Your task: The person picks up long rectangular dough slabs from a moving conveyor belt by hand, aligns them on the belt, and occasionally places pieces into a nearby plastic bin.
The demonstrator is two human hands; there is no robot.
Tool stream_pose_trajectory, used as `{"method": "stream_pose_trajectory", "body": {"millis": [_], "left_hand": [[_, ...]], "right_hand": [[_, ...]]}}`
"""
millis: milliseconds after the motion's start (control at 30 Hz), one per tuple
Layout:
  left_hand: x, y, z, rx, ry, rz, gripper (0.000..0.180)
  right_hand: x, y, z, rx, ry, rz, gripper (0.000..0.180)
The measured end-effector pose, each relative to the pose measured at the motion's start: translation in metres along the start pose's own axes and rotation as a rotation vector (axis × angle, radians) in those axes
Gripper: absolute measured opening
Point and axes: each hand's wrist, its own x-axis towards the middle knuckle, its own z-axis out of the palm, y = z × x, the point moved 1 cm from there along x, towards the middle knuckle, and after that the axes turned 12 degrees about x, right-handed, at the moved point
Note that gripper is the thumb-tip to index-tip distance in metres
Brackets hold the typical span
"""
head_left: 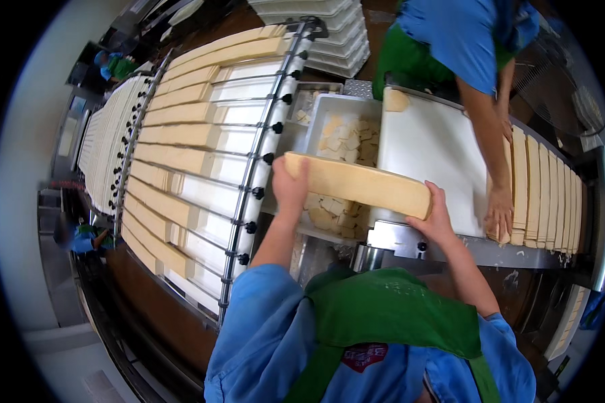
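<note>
Between my two hands hangs a long stack of pale yellow dough strips (356, 184), tilted slightly down to the right. My left hand (292, 188) grips its left end, and my right hand (434, 216) is closed round its right end. Below the stack stands a pale grey bin (314, 124) with square and rounded dough scraps (346, 140) inside; the stack hides part of it. To my left, similar dough stacks (171, 156) lie in the lanes of a white conveyor (238, 144) divided by thin metal rods.
A white belt (430, 144) runs at right, carrying rows of dough strips (541, 188). Across it, a co-worker in blue with a green apron presses a hand (499, 209) on the nearest strips. A metal box (398, 238) juts out before me. White trays (339, 33) are stacked behind.
</note>
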Motion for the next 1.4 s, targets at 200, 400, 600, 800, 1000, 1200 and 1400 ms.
{"method": "stream_pose_trajectory", "body": {"millis": [200, 400, 600, 800, 1000, 1200, 1400], "left_hand": [[0.055, -0.124, -0.087, -0.259, 0.144, -0.215, 0.031], [0.097, -0.257, -0.142, 0.175, 0.048, -0.267, 0.033], [0.152, -0.315, -0.155, 0.537, -0.091, -0.133, 0.036], [0.197, -0.369, -0.173, 0.536, -0.194, -0.12, 0.04], [0.196, -0.388, -0.183, 0.723, -0.067, 0.024, 0.044], [0.188, -0.351, -0.208, 0.533, -0.072, -0.228, 0.043], [0.137, -0.32, -0.192, 0.272, 0.134, 0.146, 0.031]], "right_hand": [[0.007, -0.065, 0.13, 0.52, -0.091, 0.0, 0.058], [0.023, -0.143, 0.221, 0.435, -0.242, -0.104, 0.052], [0.058, -0.2, 0.295, 0.324, -0.247, -0.117, 0.043], [0.083, -0.217, 0.354, 0.238, -0.216, -0.105, 0.019], [0.086, -0.208, 0.369, 0.232, -0.155, -0.03, 0.011], [0.097, -0.199, 0.394, 0.419, -0.293, 0.097, 0.032], [0.102, -0.221, 0.424, 0.502, -0.519, 0.293, 0.041]]}}
